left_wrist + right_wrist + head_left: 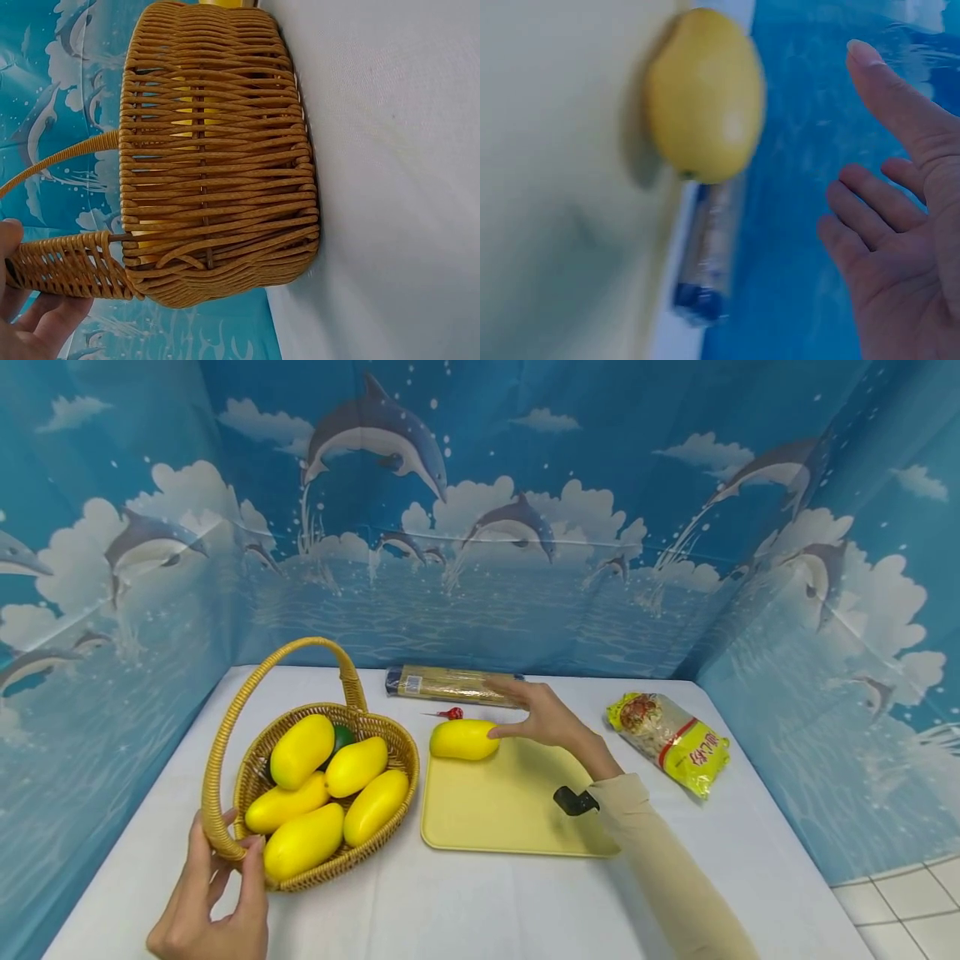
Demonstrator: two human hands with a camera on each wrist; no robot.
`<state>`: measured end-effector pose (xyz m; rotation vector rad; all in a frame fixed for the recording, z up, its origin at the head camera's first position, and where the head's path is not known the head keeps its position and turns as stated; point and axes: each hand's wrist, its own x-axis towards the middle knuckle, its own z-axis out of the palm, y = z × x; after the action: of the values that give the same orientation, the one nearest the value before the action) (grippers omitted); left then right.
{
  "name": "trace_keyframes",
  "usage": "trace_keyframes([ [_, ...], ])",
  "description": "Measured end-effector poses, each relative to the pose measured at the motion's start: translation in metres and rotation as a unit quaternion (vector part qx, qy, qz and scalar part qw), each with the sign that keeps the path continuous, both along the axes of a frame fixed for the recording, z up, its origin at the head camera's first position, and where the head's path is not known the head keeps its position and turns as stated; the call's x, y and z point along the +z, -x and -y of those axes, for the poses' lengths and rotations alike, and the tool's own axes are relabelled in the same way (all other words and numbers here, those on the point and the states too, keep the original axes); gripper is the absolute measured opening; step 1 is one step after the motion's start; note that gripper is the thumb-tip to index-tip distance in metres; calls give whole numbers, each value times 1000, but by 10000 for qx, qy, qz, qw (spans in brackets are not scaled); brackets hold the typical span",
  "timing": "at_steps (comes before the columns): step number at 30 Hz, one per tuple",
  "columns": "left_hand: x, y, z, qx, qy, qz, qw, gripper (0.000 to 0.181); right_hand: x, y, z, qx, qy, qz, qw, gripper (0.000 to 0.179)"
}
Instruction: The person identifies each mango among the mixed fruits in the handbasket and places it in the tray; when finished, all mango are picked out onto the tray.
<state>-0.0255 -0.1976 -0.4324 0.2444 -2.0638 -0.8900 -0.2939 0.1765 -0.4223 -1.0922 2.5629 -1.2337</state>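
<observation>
Head view: at lower left, our left hand (197, 914) pinches the handle (213, 760) of a basket (392, 732) of yellow mangoes (303, 843); near centre, our right hand (549, 717), fingers apart, hovers just beside a lone mango (459, 740) on the tray's (495, 810) upper-left corner.

Blue dolphin curtains (480, 618) line three sides of a white table (375, 914), pale floor tiles (911, 902) at right.

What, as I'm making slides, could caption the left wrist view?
Left hand holding the handle of a brown woven basket on white cloth.
</observation>
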Motion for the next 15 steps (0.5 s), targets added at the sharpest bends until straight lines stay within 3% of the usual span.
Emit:
trace_keyframes([
  [8, 6, -3, 2, 138, -52, 245, 9996, 73, 63, -19, 33, 718, 455, -388, 9956, 83],
  [15, 2, 0, -3, 122, -117, 69, 9998, 78, 90, -39, 75, 1902, 508, -288, 9800, 78],
])
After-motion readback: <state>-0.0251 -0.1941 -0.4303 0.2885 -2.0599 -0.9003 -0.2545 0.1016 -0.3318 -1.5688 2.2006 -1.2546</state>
